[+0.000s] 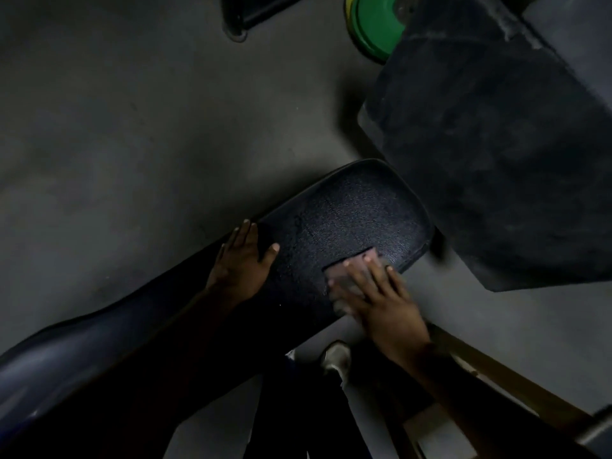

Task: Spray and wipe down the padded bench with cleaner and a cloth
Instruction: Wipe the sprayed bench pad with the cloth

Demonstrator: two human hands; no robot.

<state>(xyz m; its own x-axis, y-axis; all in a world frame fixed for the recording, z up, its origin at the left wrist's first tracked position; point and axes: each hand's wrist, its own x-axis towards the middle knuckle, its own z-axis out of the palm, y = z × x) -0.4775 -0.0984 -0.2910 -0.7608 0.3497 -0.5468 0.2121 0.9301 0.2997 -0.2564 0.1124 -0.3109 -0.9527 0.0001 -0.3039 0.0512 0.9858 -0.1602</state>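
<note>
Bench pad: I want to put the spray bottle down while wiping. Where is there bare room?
Bare pad lies between the left hand and the rounded far end. Open floor spreads left of the bench. The near right edge is crowded: right hand pressing the cloth.

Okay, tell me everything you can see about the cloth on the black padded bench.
The small pinkish-grey cloth lies flat on the near right edge of the black textured padded bench, near its rounded end. It looks thin and roughly rectangular, with one straight edge and a corner showing; the rest is blurred. The right hand presses on it with straight, spread fingers, covering much of it. The left hand rests on the bench's opposite edge, apart from the cloth.
</note>
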